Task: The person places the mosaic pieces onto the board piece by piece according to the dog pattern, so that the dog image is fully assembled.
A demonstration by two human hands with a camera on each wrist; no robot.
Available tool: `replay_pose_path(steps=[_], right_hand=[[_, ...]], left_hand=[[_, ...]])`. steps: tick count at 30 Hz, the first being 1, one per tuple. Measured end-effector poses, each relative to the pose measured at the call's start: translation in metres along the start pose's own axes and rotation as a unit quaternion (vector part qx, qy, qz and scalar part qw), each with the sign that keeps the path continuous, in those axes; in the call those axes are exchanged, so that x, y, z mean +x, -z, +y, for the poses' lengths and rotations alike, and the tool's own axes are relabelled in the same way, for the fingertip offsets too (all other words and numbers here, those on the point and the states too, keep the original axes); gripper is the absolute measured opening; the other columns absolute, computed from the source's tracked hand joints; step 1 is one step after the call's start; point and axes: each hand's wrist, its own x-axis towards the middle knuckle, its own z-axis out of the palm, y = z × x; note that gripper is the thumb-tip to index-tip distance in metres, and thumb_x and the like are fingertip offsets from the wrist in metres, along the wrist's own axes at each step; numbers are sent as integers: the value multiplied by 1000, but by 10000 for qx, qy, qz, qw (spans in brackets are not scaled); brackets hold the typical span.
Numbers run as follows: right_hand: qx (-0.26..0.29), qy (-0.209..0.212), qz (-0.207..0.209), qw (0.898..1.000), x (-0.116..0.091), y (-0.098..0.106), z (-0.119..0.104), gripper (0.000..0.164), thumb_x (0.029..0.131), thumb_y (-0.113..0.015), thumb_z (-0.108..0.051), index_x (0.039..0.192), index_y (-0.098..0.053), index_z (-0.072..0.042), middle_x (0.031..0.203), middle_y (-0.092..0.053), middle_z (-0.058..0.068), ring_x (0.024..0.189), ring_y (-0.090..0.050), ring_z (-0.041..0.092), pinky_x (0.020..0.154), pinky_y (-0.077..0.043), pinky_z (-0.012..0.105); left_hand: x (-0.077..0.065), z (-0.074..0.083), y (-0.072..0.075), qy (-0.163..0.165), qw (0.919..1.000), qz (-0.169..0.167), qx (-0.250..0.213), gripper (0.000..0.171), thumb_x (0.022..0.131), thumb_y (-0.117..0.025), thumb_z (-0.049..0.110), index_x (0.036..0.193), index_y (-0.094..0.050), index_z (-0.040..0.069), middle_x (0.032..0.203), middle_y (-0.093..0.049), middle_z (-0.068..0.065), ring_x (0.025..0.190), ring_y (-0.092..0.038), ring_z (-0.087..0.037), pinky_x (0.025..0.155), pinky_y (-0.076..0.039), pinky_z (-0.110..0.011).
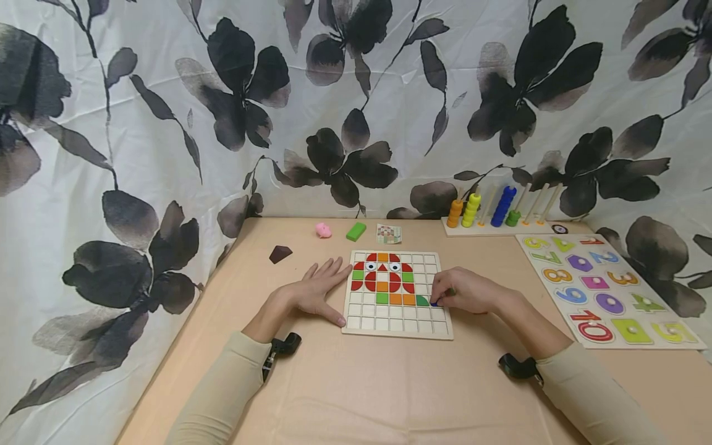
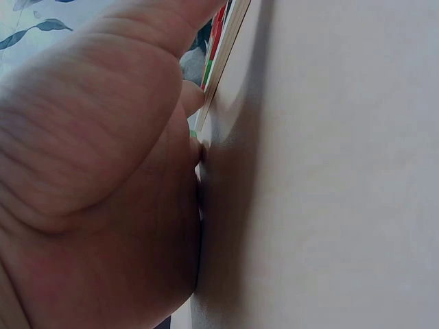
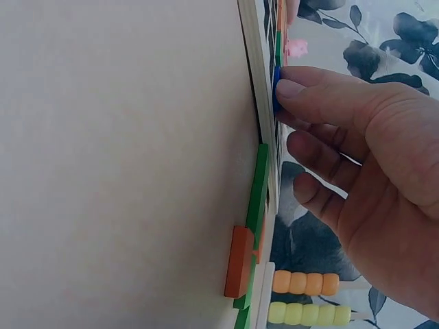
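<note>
A white grid board (image 1: pixel 397 326) lies on the table, partly filled with red, orange, green and white-eyed tiles. My left hand (image 1: pixel 317 292) rests spread at its left side, with thumb and fingertips at the edge. In the left wrist view the palm side of the left hand (image 2: pixel 103 151) stands beside the board's edge. My right hand (image 1: pixel 467 290) is over the board's right side. Between its thumb and index finger it pinches a small blue tile (image 3: pixel 277 89), beside a green tile (image 1: pixel 422 301) that ends a row.
Loose green (image 3: pixel 257 195) and orange pieces (image 3: pixel 238 262) lie near the right hand. Behind the board are a pink figure (image 1: pixel 323 230), a green block (image 1: pixel 356 232) and a picture card (image 1: pixel 389 234). A dark piece (image 1: pixel 280 253), a bead stacker (image 1: pixel 467 232) and a number board (image 1: pixel 578 321) surround it.
</note>
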Motion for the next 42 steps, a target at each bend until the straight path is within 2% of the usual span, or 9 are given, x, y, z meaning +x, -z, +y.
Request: replay_pose_path(steps=[7,10,13,18,22,25,29,35,42], right_hand=[[93,-3,42,9999,-2,0,0,21,85,-73,-10,100,-77,-24,98,-65,-16,89,-57,7,84,-51,29],[237,-88,229,9994,-7,4,2,21,84,-74,-12,102,-77,-25,101,-66,-14,94,-57,9,87,-50,35],[319,-227,578,9976,-15,11,8,20,84,-75,-15,102,-76,-23,104,-65,-11,92,-57,12,82,-50,35],[387,-495,1090,9921,-38,27,27,24,85,-74,-16,109,-73,-17,108,-66,-3,82,-56,15,67,-51,28],[466,-625,1328,9881,-59,36,48,28,85,-74,-14,113,-70,-13,111,-66,4,82,-58,17,69,-52,27],[687,-777,1289,9862,-72,38,63,28,85,-73,-8,113,-70,-11,111,-67,7,88,-59,20,73,-52,30],[929,-1014,1011,9853,-80,32,77,31,82,-75,-6,112,-71,-10,108,-67,6,90,-57,25,77,-51,30],[623,-995,758,9902,-77,21,84,29,81,-77,-11,109,-73,-16,105,-64,0,89,-55,23,76,-50,28],[45,-1124,680,9913,-73,21,84,21,83,-76,-16,102,-71,-17,96,-62,-5,84,-54,16,75,-49,27]], left_hand=[[0,1,1,-14,10000,-5,12,128,60,-65,82,156,-7,21,161,3,-14,147,7,-34,114,3,-57],[0,1,1,-23,10000,2,35,128,60,-65,82,156,-7,21,161,3,-15,147,7,-34,114,3,-57],[0,1,1,-31,10000,3,54,128,60,-65,82,156,-6,21,161,3,-14,147,7,-34,114,3,-57],[0,1,2,29,10000,-14,27,128,60,-66,82,156,-5,22,161,5,-12,147,9,-32,115,4,-56],[-1,0,2,50,10000,6,16,128,60,-66,81,156,-5,23,161,5,-12,147,9,-31,115,3,-55],[-1,-1,1,9,10000,45,25,127,61,-66,81,156,-5,23,161,5,-13,147,8,-32,115,3,-56],[-2,-1,0,-5,10000,44,64,127,61,-66,81,156,-5,22,161,5,-13,147,8,-32,115,3,-56],[-1,-1,0,18,10000,31,34,127,61,-66,81,156,-5,22,161,5,-12,147,9,-31,115,4,-55],[0,0,0,29,10000,-4,32,127,62,-66,80,156,-6,21,161,4,-12,147,9,-32,114,4,-56]])
